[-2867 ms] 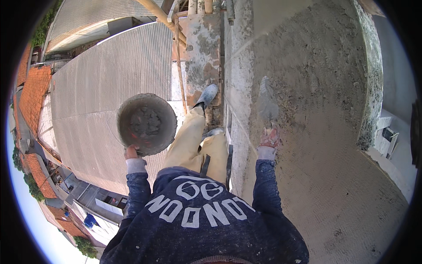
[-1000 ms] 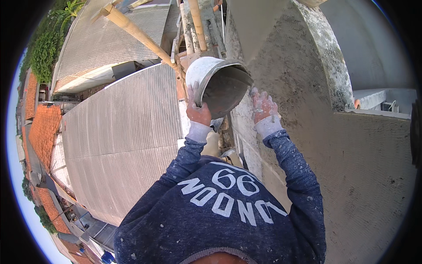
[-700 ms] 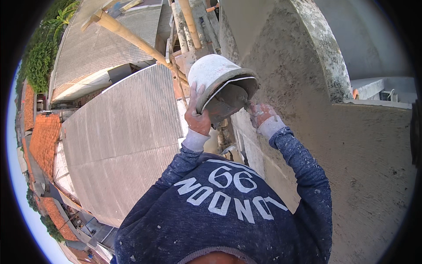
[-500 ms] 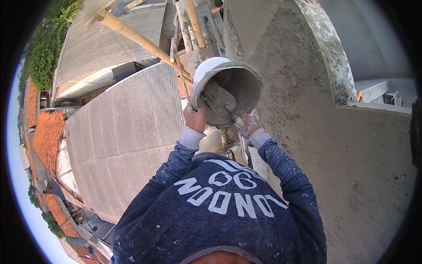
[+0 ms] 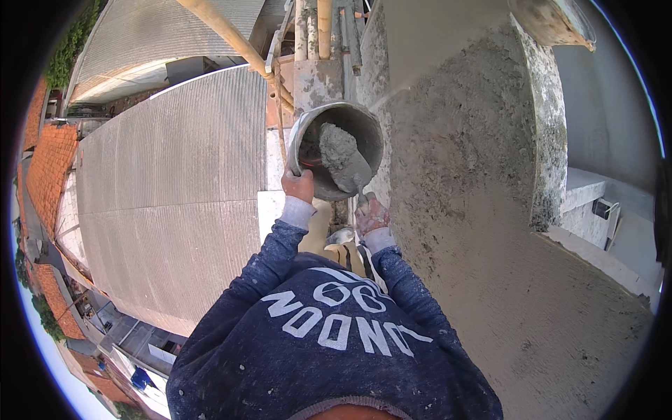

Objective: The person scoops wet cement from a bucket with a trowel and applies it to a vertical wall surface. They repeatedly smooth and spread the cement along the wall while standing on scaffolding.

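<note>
My left hand (image 5: pixel 299 186) grips the near left rim of a round bucket (image 5: pixel 374 133) that is smeared grey inside. In my right hand (image 5: pixel 372 215), closed on its handle, is a trowel (image 5: pixel 358 173). Its blade reaches over the near rim into the bucket, loaded with a heap of wet grey mortar (image 5: pixel 337 147). The bucket's mouth faces me. Mortar stains show on my right fingers.
On my right runs a wall of rough grey plaster (image 5: pixel 455 154), with a weathered ledge (image 5: pixel 551 126) beyond it. Bamboo poles (image 5: pixel 224 31) and narrow planks stand ahead. Corrugated roofing (image 5: pixel 168 189) spreads below on my left, past it orange tiled roofs (image 5: pixel 50 164).
Mortar now sits heaped on the trowel blade, which has come up inside the bucket. Bucket and both hands have shifted a little left, and the bucket's opening has turned more toward me.
</note>
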Tool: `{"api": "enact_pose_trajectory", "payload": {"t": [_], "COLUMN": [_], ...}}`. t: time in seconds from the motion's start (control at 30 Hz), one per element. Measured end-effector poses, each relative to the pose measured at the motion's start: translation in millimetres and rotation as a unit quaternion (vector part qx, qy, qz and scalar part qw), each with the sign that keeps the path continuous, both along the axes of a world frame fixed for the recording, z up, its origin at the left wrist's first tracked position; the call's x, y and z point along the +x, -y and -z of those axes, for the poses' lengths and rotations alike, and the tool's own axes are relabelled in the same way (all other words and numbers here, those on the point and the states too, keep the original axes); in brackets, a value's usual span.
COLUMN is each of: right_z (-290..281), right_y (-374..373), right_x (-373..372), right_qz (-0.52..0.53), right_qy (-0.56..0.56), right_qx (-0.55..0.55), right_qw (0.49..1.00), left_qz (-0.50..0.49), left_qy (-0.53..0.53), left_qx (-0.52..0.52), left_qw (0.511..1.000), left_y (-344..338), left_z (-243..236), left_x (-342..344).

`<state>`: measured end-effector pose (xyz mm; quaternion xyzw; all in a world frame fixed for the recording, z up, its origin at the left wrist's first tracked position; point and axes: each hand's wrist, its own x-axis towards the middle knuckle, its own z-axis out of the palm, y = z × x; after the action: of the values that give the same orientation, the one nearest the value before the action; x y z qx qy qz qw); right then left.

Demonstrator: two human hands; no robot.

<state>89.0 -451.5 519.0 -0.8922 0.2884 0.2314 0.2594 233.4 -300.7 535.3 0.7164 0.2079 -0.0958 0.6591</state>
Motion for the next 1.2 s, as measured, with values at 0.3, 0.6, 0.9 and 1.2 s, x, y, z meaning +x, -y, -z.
{"api": "enact_pose_trajectory", "payload": {"t": [0.3, 0.6, 0.9, 1.2], "right_z": [59.4, 168.1, 170.6, 404.3], "right_y": [-34.5, 181.0, 218.0, 302.5], "right_x": [32.8, 97.0, 22.4, 123.3], "right_qz": [-0.046, 0.398, 0.236, 0.335], "right_qy": [0.017, -0.047, -0.027, -0.012], "right_qx": [0.137, 0.277, -0.006, 0.041], "right_qw": [0.989, 0.873, 0.971, 0.941], "left_qz": [-0.173, -0.196, -0.254, -0.279], "left_qy": [-0.191, -0.164, -0.229, -0.223], "left_qx": [0.165, 0.326, 0.307, 0.076], "left_qw": [0.952, 0.910, 0.888, 0.931], "left_y": [-113.3, -292.9, -290.3, -242.1], "left_z": [114.5, 131.1, 121.1, 136.9], "left_x": [18.3, -26.0, -33.1, -32.6]}}
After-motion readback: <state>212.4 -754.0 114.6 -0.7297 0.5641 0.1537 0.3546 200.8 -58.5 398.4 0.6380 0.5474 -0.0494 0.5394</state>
